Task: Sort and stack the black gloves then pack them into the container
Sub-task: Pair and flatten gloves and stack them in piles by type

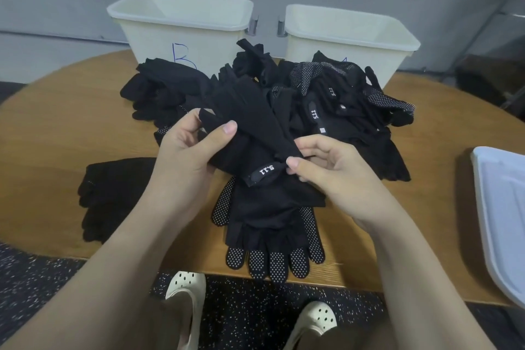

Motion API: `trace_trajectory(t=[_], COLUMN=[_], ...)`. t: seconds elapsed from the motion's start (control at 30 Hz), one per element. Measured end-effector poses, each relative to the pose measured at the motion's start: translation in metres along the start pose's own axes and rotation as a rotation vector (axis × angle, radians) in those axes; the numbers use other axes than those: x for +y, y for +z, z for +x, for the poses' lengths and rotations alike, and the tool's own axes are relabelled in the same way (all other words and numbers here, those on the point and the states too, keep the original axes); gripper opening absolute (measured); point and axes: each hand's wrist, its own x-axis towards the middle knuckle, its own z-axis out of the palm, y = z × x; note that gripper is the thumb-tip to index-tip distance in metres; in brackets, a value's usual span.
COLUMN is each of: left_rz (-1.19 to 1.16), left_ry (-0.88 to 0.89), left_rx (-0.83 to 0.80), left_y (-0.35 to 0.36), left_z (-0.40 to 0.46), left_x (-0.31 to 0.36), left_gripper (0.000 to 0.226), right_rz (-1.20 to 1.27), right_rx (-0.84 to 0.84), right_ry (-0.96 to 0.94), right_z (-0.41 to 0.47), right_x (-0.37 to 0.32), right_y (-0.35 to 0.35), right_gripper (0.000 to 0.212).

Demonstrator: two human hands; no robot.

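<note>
A heap of black gloves [335, 99] covers the middle of the wooden table [56, 128]. My left hand [187, 150] grips a black glove [255, 119] near its finger end, thumb on top. My right hand [326, 170] pinches the same glove at its cuff, beside a tab marked 5.11. Under my hands lies a stack of dotted-palm gloves [270, 236], fingers hanging over the near edge. Another flat black glove pile [113, 196] lies at the left. Two cream containers stand behind the heap: one marked B [181, 25] at the left, another [349, 40] at the right.
A white lid or tray [502, 213] lies at the table's right edge. The table's curved near edge runs just above my two white shoes [187, 290] on a speckled dark floor. A grey wall stands behind the containers.
</note>
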Motion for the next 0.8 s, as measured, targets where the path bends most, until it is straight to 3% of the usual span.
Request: trace_trajectory(t=[0.1, 0.23, 0.4, 0.5, 0.67, 0.8], left_rz=[-0.003, 0.045, 0.095, 0.059, -0.088, -0.103], left_ry=[0.019, 0.024, -0.011, -0.071, -0.262, -0.315], left_rx=[-0.010, -0.060, -0.122, -0.142, -0.028, 0.044], left_y=[-0.001, -0.007, -0.014, -0.005, 0.007, 0.002], left_z=[-0.002, -0.004, -0.010, -0.014, -0.011, -0.004], left_x=[0.001, 0.005, 0.008, 0.011, 0.013, 0.002], left_gripper=[0.041, 0.029, 0.057, 0.058, 0.069, 0.045], right_rz=[-0.016, -0.025, 0.035, 0.121, 0.164, 0.178], right_rx=[-0.045, -0.055, 0.101, 0.120, 0.103, 0.095], right_ry=[0.015, -0.040, -0.080, -0.110, -0.218, -0.260], right_z=[-0.001, -0.004, 0.000, 0.001, -0.003, -0.003], right_x=[0.000, -0.008, -0.008, -0.012, -0.018, -0.019], right_y=[0.001, 0.007, 0.012, 0.014, 0.016, 0.016], right_gripper=[0.029, 0.007, 0.007, 0.011, 0.014, 0.019])
